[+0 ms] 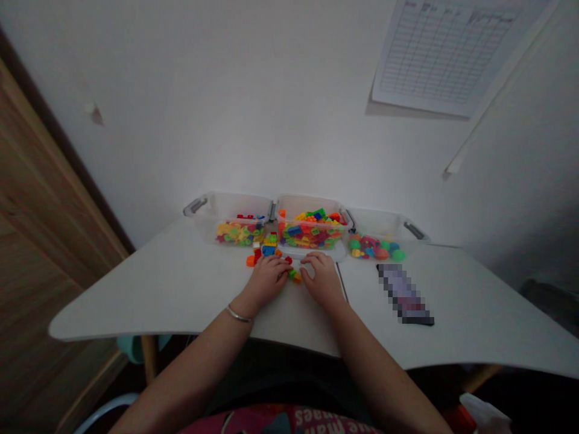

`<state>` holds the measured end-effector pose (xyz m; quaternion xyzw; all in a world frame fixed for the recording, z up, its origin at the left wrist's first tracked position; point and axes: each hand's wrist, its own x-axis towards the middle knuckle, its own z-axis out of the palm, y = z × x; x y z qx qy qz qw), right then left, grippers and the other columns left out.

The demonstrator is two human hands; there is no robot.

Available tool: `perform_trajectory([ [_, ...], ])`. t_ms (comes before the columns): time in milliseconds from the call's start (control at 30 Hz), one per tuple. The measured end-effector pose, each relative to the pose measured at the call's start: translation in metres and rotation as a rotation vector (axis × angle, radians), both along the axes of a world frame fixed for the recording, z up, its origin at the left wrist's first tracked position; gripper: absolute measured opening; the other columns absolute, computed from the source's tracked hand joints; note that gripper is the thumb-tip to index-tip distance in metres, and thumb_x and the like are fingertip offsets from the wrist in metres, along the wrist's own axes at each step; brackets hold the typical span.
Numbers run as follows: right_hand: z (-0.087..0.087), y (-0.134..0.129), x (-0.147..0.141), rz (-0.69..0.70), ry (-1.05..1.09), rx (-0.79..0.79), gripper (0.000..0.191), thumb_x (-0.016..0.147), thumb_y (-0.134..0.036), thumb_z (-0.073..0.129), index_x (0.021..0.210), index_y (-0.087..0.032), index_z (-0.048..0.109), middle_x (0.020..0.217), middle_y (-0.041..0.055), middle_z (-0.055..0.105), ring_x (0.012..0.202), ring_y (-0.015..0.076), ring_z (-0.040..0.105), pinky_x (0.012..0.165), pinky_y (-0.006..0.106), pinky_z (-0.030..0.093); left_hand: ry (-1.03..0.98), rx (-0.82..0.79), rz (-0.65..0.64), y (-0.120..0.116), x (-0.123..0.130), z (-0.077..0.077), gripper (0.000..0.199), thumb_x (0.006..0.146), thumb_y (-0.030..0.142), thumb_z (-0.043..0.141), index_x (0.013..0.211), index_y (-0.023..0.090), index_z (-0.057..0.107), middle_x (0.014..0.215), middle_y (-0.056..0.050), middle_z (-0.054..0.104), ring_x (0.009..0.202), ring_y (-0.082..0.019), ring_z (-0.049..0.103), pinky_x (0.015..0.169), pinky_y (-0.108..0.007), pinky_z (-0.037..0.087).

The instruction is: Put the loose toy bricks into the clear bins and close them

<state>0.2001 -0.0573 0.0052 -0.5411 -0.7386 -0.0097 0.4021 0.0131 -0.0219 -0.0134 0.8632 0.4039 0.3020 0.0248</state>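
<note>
On the white table, my left hand is closed over small plastic toy bricks. Joined or touching green and yellow-orange bricks stick out by its thumb and fingertips, and a red brick shows just beyond the fingers. My right hand rests a little to the right, its fingers curved and thumb apart, with nothing visible between them. Just past my left hand stands a blue, yellow and green brick figure. Orange bricks lie beside it. My left palm hides part of the pile.
Three clear bins stand along the wall: a left bin, a middle bin full of bricks, and a right bin with round pieces. A white lid lies before the middle one. A blurred phone-like object lies at right.
</note>
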Motion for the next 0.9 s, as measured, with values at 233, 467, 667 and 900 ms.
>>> perform_trajectory([
  [233, -0.012, 0.003, 0.0, 0.134, -0.018, -0.301, 0.009, 0.087, -0.023, 0.062, 0.094, -0.02, 0.068, 0.095, 0.0056, 0.07, 0.092, 0.0206, 0.061, 0.087, 0.035, 0.046, -0.008, -0.01, 0.013, 0.002, -0.001, -0.004, 0.025, 0.088, 0.018, 0.056, 0.107, 0.022, 0.072, 0.115, -0.006, 0.071, 0.115, -0.026, 0.057, 0.104, -0.048, 0.041],
  [467, -0.016, 0.004, 0.001, 0.168, 0.067, -0.338, 0.004, 0.084, -0.019, 0.065, 0.087, -0.02, 0.066, 0.087, 0.0031, 0.07, 0.081, 0.0174, 0.061, 0.076, 0.03, 0.047, -0.018, -0.005, 0.007, 0.001, -0.001, -0.003, 0.025, 0.087, 0.016, 0.056, 0.106, 0.022, 0.072, 0.113, -0.007, 0.072, 0.114, -0.025, 0.058, 0.103, -0.047, 0.042],
  [667, -0.011, -0.002, 0.0, 0.046, -0.136, -0.172, 0.016, 0.083, -0.012, 0.058, 0.094, -0.02, 0.066, 0.097, 0.0077, 0.067, 0.097, 0.0234, 0.059, 0.088, 0.036, 0.049, -0.005, -0.022, 0.0, 0.001, -0.001, -0.002, 0.025, 0.088, 0.017, 0.055, 0.106, 0.022, 0.072, 0.114, -0.006, 0.071, 0.114, -0.025, 0.058, 0.103, -0.047, 0.042],
  [900, -0.011, -0.003, 0.0, 0.001, -0.096, -0.123, 0.031, 0.08, -0.01, 0.054, 0.107, -0.022, 0.066, 0.107, 0.0085, 0.062, 0.101, 0.0228, 0.06, 0.09, 0.036, 0.051, -0.017, -0.025, 0.002, 0.0, -0.001, -0.001, 0.026, 0.088, 0.016, 0.054, 0.106, 0.023, 0.071, 0.114, -0.006, 0.071, 0.114, -0.024, 0.057, 0.103, -0.047, 0.041],
])
